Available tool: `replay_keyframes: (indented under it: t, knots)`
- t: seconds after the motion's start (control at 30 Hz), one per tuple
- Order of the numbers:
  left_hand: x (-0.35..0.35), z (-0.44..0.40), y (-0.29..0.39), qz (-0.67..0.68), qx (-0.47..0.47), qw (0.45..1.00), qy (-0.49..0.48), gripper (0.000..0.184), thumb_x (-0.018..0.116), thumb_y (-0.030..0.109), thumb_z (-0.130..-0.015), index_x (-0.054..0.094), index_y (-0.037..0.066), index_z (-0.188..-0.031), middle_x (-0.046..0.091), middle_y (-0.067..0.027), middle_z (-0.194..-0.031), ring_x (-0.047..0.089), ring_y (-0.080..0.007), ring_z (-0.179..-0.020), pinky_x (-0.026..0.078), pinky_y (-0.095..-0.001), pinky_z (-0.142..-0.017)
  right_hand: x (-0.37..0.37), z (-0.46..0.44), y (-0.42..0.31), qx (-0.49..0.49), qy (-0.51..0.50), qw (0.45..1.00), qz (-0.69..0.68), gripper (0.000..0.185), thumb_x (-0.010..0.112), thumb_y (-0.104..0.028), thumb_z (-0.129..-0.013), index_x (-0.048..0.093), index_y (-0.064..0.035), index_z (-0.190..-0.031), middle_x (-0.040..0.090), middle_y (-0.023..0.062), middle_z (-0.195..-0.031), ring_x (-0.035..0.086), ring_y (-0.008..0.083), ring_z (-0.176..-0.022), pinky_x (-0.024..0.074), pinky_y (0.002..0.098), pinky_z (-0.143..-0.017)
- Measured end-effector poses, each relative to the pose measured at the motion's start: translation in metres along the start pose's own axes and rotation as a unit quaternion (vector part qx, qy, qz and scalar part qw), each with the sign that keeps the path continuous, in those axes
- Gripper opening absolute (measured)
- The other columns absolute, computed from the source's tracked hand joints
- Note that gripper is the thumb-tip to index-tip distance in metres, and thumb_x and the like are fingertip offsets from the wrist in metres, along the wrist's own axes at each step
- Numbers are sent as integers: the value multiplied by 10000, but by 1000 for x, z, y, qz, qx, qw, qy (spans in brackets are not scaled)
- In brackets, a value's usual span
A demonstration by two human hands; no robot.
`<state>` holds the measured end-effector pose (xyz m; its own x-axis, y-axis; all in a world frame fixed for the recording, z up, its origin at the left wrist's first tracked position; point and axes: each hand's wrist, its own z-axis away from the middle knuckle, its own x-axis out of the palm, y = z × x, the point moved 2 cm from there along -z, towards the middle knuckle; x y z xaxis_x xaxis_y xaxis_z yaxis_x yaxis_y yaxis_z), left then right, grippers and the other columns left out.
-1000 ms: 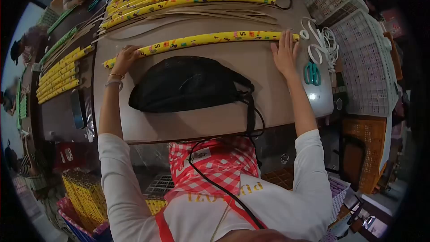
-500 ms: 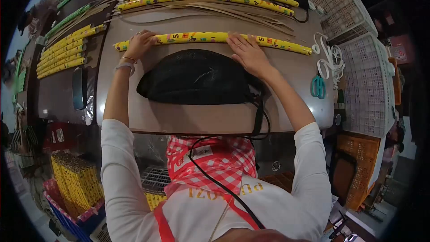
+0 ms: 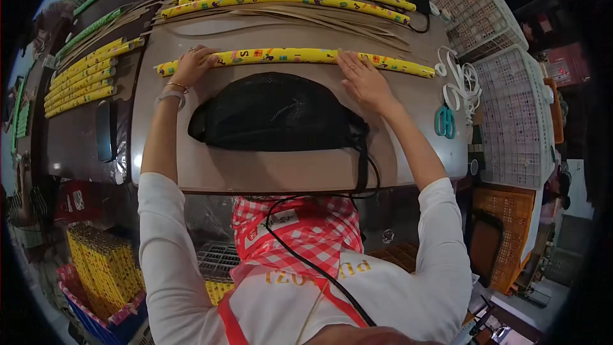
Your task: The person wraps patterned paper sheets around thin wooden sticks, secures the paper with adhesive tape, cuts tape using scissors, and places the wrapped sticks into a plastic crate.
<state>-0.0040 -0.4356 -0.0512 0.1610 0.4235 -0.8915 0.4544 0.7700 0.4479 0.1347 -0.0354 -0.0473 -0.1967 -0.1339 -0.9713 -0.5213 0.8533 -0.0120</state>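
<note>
A long yellow roll of printed wrapping paper (image 3: 274, 55) lies crosswise on the table in front of me. Near its left end, my left hand (image 3: 193, 66) rests over it with the fingers laid across the paper. My right hand (image 3: 365, 80) lies to the right of the roll's middle, its fingers stretched out flat on top. Neither hand is wrapped round the roll. Between my forearms sits a black mesh-like bag (image 3: 274, 115), with a black cord running from it towards me.
More yellow rolls (image 3: 287, 0) and thin brown strips (image 3: 319, 18) lie at the back. Teal scissors (image 3: 445, 121) and white tape (image 3: 471, 83) are on the right, beside white plastic crates (image 3: 514, 115). A phone (image 3: 106, 131) and shorter rolls (image 3: 83, 83) lie left.
My right hand has slid a little to the right along the roll. My left hand stays near the left end. The whole view has shifted slightly.
</note>
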Motion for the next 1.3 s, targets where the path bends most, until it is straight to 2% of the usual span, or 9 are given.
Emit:
replay_keyframes:
  t: [0.27,0.37,0.43,0.53,0.63,0.97,1.03,1.17,1.3]
  knots:
    - [2,-1,-1,16,-3,1000,3,324,514,376,-879,629,140,-1068,595,-44,-1018,549,-256,-995,367,-396,-854,-36,65,41,77,-6,995,60,386,514,-210,-879,493,-110,-1250,407,43,-1365,398,193,-1245,262,378,-1045]
    - [3,-3,-3,9,8,1000,1,325,515,376,-879,631,136,-1065,595,-46,-1015,549,-260,-994,372,-392,-850,-29,38,34,161,88,978,-100,271,559,-231,-860,617,-73,-1073,557,54,-1191,516,213,-1108,295,426,-1014]
    - [4,-3,-6,28,1,1000,-2,320,515,366,-883,631,131,-1066,595,-50,-1019,546,-264,-993,375,-394,-855,-18,9,26,274,181,880,-344,258,584,-265,-841,644,-68,-996,618,50,-1040,565,249,-969,330,417,-974]
    - [1,-2,-1,13,-12,1000,-11,313,518,358,-884,632,131,-1067,596,-57,-1018,544,-268,-990,377,-395,-863,0,-21,25,229,165,940,-192,287,593,-313,-833,641,-96,-1014,626,49,-1000,557,239,-965,324,393,-979]
    - [1,-2,-1,5,-19,1000,-5,312,518,360,-884,633,136,-1069,597,-60,-1020,539,-263,-995,369,-393,-879,5,-28,22,268,105,934,-214,286,578,-360,-839,649,-150,-1019,620,34,-960,547,227,-970,245,444,-1038]
    - [1,-2,-2,35,-14,999,-1,343,493,394,-890,624,151,-1093,596,-69,-1019,529,-265,-1020,351,-400,-895,13,-22,40,189,50,964,-182,401,602,-409,-807,588,-210,-1155,601,28,-950,534,223,-986,148,448,-1069]
    - [2,-4,-4,28,-15,999,-19,354,486,411,-889,622,155,-1093,589,-65,-1037,524,-261,-1033,349,-396,-901,7,-28,38,293,-24,919,-262,471,603,-435,-795,557,-204,-1203,601,32,-1003,496,233,-1090,121,459,-1076]
    - [5,-3,-6,-21,-18,1000,-10,350,484,407,-889,612,154,-1095,573,-60,-1066,509,-250,-1054,344,-401,-913,17,-30,38,278,-48,929,-241,548,606,-462,-784,505,-205,-1258,561,49,-1157,404,233,-1219,117,463,-1080]
    - [5,-1,-2,-33,-13,999,5,357,494,408,-882,618,140,-1082,580,-60,-1059,518,-262,-1038,346,-413,-914,14,-37,9,101,15,995,-10,521,538,-411,-853,410,-234,-1327,387,36,-1371,302,214,-1302,180,460,-1067]
